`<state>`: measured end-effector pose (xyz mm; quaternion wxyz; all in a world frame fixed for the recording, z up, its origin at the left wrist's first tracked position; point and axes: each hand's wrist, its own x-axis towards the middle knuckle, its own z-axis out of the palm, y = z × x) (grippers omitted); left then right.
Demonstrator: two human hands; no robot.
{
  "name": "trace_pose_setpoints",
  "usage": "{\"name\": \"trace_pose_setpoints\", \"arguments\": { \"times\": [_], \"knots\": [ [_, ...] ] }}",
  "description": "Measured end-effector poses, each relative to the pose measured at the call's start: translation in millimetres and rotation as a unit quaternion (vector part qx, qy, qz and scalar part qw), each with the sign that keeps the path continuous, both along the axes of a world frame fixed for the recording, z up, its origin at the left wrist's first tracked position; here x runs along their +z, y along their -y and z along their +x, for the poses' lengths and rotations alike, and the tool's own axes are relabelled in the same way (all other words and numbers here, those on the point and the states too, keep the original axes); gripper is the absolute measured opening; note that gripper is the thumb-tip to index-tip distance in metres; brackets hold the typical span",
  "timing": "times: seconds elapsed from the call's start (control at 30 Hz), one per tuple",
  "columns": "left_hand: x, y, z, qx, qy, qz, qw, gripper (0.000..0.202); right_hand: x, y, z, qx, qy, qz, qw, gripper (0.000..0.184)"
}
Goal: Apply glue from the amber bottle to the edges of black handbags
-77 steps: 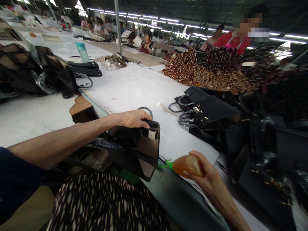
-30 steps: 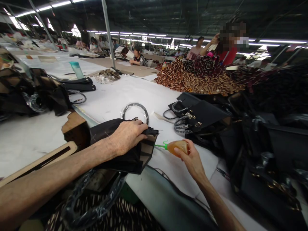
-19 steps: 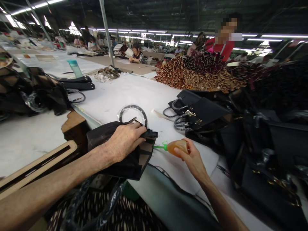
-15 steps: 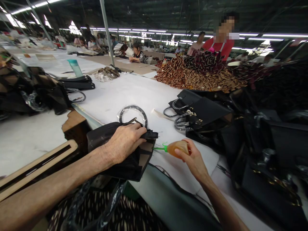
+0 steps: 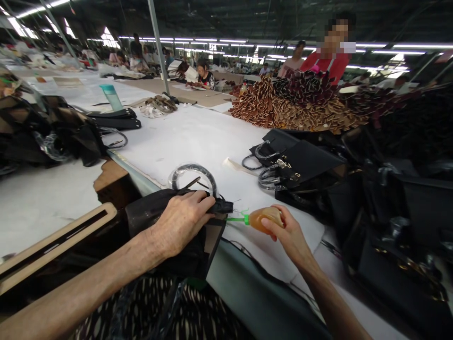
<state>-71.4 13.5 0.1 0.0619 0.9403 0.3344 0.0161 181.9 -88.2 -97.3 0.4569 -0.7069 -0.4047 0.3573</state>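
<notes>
Under my left hand (image 5: 187, 217) is a black handbag (image 5: 148, 205), lying on its side at the table edge. My fingers curl over its dark edge and grip it. A plastic-wrapped round handle (image 5: 196, 172) stands up behind the hand. My right hand (image 5: 286, 231) is wrapped round a squeeze bottle (image 5: 260, 219) of amber liquid, probably glue, held tilted on its side. Its thin green nozzle points left and reaches the bag's brown-lined open edge; whether the tip touches it I cannot tell.
Finished-looking black handbags (image 5: 307, 163) are heaped on the right. Brown and maroon leather pieces (image 5: 293, 104) pile up behind them. A teal bottle (image 5: 111, 97) and more black bags (image 5: 67, 127) stand left. A beige slotted frame (image 5: 60, 243) lies near my left forearm. Several people work farther back.
The squeeze bottle and my right hand have shifted slightly right. The bag has turned a little under my left hand, its lower corner dropping. The view has moved slightly.
</notes>
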Motion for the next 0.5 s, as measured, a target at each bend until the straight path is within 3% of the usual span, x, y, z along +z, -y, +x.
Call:
{"name": "trace_pose_setpoints", "arguments": {
  "times": [0.5],
  "knots": [
    [-9.7,14.6,-6.7,0.014,0.020,-0.013,1.000,0.017,10.8,3.7,-4.3,0.023,0.005,-0.018,1.000,0.038]
  ]
}}
